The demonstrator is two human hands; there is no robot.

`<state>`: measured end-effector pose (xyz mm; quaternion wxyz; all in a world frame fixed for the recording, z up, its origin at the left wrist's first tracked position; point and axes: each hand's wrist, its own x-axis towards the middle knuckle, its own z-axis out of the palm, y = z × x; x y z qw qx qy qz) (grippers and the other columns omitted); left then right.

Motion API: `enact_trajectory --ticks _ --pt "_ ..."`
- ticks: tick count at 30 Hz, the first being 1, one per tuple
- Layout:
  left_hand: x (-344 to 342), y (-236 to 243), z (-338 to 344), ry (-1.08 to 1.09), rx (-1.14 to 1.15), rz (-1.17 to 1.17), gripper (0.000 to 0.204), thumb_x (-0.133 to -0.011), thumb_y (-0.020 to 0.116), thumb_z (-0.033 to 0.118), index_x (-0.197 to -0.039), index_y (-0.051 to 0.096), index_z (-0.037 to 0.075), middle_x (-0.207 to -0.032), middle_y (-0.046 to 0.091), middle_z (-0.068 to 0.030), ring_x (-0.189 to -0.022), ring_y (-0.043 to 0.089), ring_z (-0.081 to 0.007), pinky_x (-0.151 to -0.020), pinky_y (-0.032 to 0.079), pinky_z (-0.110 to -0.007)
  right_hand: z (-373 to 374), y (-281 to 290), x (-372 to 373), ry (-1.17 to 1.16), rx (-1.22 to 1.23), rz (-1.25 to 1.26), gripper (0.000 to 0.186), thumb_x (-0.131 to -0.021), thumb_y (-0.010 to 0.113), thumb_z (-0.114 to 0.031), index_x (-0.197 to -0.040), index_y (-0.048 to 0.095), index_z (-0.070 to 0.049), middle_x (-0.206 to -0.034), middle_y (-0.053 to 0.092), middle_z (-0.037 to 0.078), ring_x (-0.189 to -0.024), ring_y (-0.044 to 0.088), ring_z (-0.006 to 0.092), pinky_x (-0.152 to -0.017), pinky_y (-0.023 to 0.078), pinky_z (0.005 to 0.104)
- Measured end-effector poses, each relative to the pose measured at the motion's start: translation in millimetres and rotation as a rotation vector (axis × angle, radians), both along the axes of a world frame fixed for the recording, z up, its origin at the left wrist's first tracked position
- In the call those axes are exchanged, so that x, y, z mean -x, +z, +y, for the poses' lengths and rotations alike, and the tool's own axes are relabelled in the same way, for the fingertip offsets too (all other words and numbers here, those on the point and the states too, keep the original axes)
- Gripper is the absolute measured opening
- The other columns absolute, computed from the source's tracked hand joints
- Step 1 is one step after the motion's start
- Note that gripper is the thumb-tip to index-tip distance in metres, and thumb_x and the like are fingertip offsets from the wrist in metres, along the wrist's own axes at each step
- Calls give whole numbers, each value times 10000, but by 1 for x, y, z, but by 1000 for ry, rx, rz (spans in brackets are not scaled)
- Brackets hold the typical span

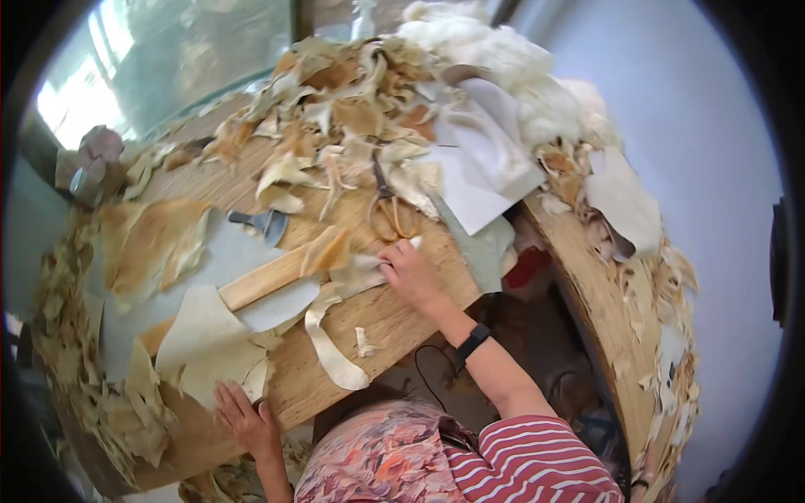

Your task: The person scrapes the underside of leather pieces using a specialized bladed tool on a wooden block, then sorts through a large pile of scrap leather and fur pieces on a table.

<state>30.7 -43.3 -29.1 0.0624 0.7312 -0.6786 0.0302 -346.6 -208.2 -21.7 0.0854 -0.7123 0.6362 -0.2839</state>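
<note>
My left hand [246, 419] lies with its fingers stretched out at the lower edge of a cream piece of hide [199, 335] near the table's front edge. My right hand [411, 275] is closed, with a small white tip [416, 242] showing beside its fingers; what it grips I cannot make out. Against its fingertips lies a pale, thin scrap [362, 270]. Scissors [390, 210] with tan handles lie just beyond this hand. A long wooden strip [267, 278] runs slantwise across the table, under the cream hide. A curled cream offcut [335, 356] lies between my hands.
Brown and cream hide scraps [352, 92] are heaped at the back, beside white fluffy wool [495, 59]. A dark scraper-like tool [262, 223] lies near a tan hide piece [155, 243]. White sheets [482, 176] overhang the table's right side. Another wooden surface [587, 310] stands across a gap.
</note>
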Motion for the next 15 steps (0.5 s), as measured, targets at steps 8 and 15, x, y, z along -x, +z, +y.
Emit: enact_trajectory --ticks 8,15 --pt "1 -1 -1 -47 47 -25 639 -934 458 347 -1471 313 32 -1548 254 -170 -1440 217 -324 -1147 165 -517 9 0 -6 -109 -28 -127 121 -845 640 -185 -940 624 -112 -922 565 98 -826 604 307 -693 486 407" --pt "3 -4 -1 -53 80 9 662 -922 471 349 -1474 297 28 -1554 236 -171 -1448 190 -329 -1155 144 -512 3 -12 3 -149 -81 -108 142 -834 643 -238 -939 632 -143 -926 595 80 -853 613 304 -716 491 412"
